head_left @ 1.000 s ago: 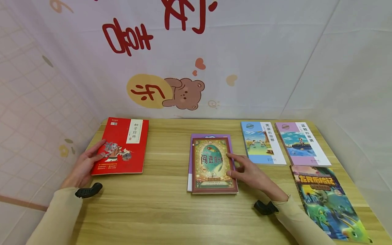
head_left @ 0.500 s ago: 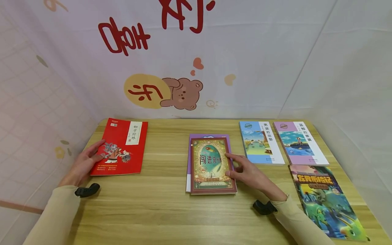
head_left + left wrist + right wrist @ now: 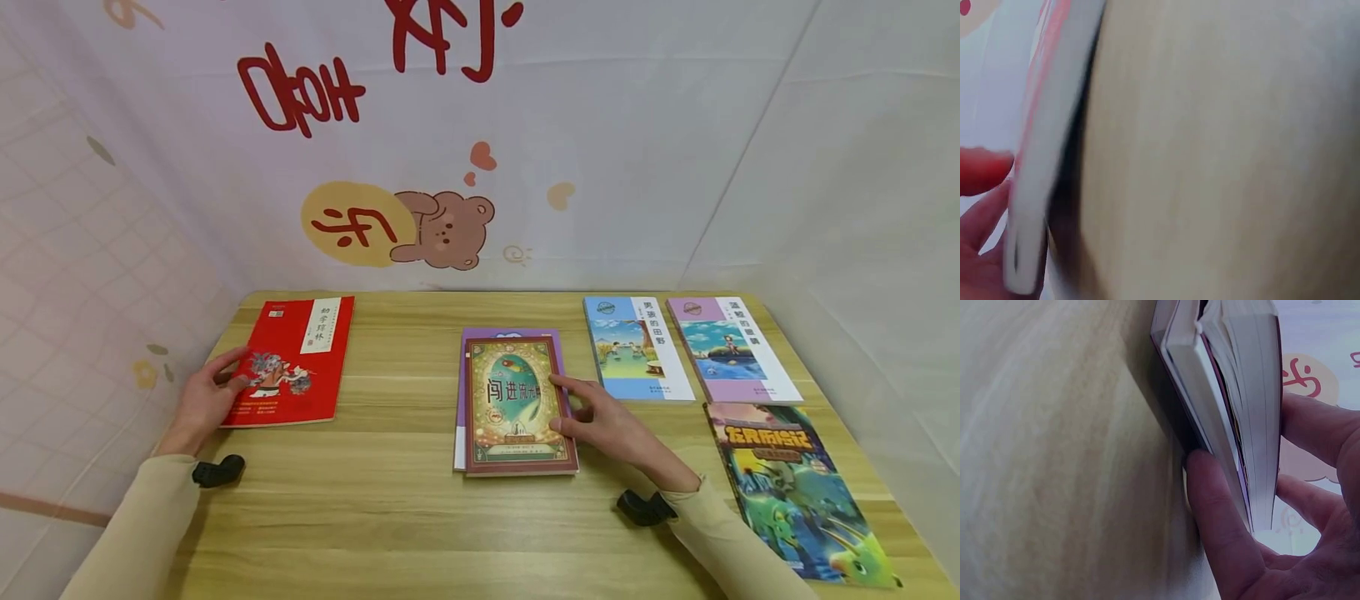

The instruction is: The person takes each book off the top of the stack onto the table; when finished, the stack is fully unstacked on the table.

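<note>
My left hand [image 3: 204, 404] grips the left edge of a red book [image 3: 296, 367]. In the left wrist view the blurred page edge of the red book [image 3: 1041, 156] stands off the wood, a dark gap beside it. At the middle, my right hand [image 3: 607, 421] holds the right side of a brown-bordered, green-and-gold book [image 3: 517, 417] lying over a purple book [image 3: 461, 417]. The right wrist view shows a finger [image 3: 1216, 512] on the table side of the stacked books [image 3: 1254, 412] and other fingers on the cover side.
On the wooden table [image 3: 375, 517], a blue-and-white book [image 3: 622, 358] and a pink-and-white book [image 3: 731, 358] lie at the back right. A dinosaur-covered book [image 3: 802, 500] lies in front of them. A printed cloth [image 3: 600, 125] hangs behind the table.
My left hand and the red book have shifted slightly, the book's far edge coming a little left and nearer. My right hand keeps its hold on the middle books. The head view drifts slightly.
</note>
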Motion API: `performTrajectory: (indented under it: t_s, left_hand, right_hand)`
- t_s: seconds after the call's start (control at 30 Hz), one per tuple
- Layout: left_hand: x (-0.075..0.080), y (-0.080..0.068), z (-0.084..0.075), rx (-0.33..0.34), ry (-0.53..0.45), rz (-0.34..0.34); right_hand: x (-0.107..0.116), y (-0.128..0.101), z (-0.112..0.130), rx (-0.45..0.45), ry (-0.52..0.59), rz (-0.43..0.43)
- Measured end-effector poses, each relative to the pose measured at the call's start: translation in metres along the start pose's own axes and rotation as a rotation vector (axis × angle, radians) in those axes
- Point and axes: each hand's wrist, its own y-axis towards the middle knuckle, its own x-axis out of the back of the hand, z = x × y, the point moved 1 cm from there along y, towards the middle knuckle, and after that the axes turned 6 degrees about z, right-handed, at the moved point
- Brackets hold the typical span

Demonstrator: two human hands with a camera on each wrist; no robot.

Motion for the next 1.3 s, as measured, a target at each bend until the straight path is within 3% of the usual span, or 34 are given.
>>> performTrajectory:
  t_s: [0.17, 0.27, 0.4, 0.6, 0.87, 1.07, 1.3]
  left_hand:
    - [0.001, -0.005, -0.011, -0.003, 0.002, -0.105]
    - [-0.004, -0.01, -0.024, -0.047, -0.009, -0.153]
    - [-0.018, -0.021, -0.046, -0.139, -0.01, -0.159]
    - [-0.046, -0.039, -0.081, -0.293, -0.078, -0.1]
    - [-0.078, -0.059, -0.112, -0.459, -0.151, -0.007]
    - [-0.096, -0.069, -0.128, -0.459, -0.197, 0.101]
    - [-0.118, -0.08, -0.144, -0.416, -0.255, 0.242]
  right_hand:
    - [0.0, 0.0, 0.001, 0.015, 0.001, -0.004]
    - [0.001, 0.0, 0.001, 0.02, 0.007, -0.005]
    - [0.001, 0.0, 0.001, 0.021, 0.007, -0.006]
    - [0.001, 0.0, 0.001, 0.026, 0.007, -0.003]
    - [0.001, 0.0, 0.001, 0.02, -0.001, -0.005]
    - [0.001, 0.0, 0.002, 0.021, 0.003, -0.003]
    - [-0.001, 0.002, 0.001, 0.073, 0.164, 0.049]
